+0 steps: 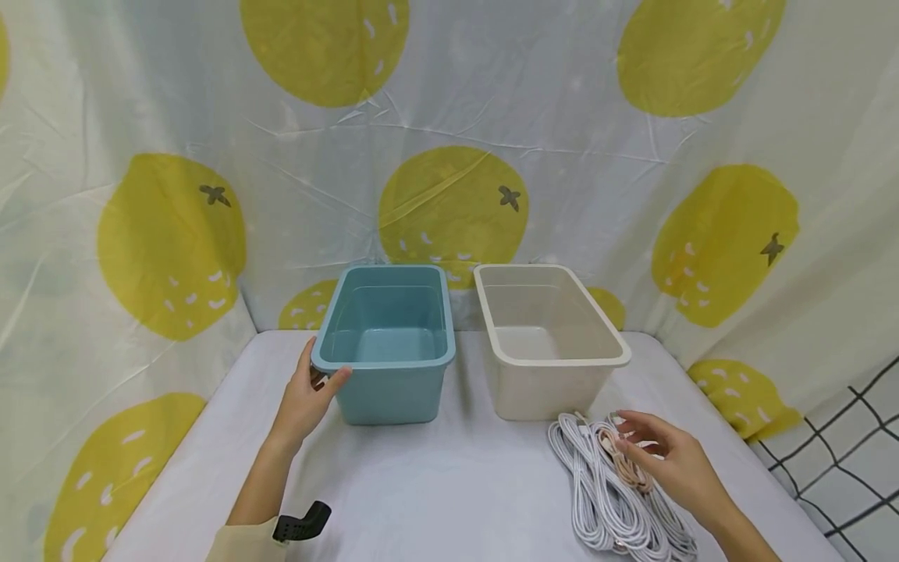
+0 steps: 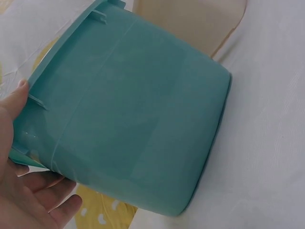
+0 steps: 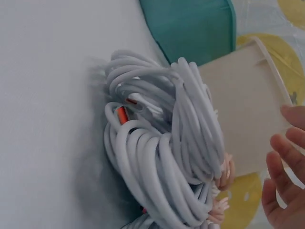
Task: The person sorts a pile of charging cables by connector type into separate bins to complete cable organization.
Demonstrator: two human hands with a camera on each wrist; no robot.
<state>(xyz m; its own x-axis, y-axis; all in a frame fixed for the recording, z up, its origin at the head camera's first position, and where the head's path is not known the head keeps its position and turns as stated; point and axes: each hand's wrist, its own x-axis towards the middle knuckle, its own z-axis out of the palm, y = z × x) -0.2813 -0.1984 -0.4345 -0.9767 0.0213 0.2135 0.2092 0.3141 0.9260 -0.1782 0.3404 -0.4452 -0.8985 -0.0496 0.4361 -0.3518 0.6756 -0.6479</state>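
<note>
Left hand [image 1: 304, 404]: fingers gripped the blue bin's [image 1: 393, 394] near left corner.
Right hand [image 1: 677, 462]: fingers loosely parted — near the cables [image 1: 597, 499].
Beige bin [image 1: 544, 386]: stood right of blue.

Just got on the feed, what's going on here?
A person has the left hand on the near left corner of the blue bin, thumb on its rim. The right hand, fingers loosely bent, is by a pile of coiled white cables with some peach-coloured cable among them, and does not appear to hold any. The cables lie on the white-covered table, in front of the cream bin, which stands right of the blue one.
</note>
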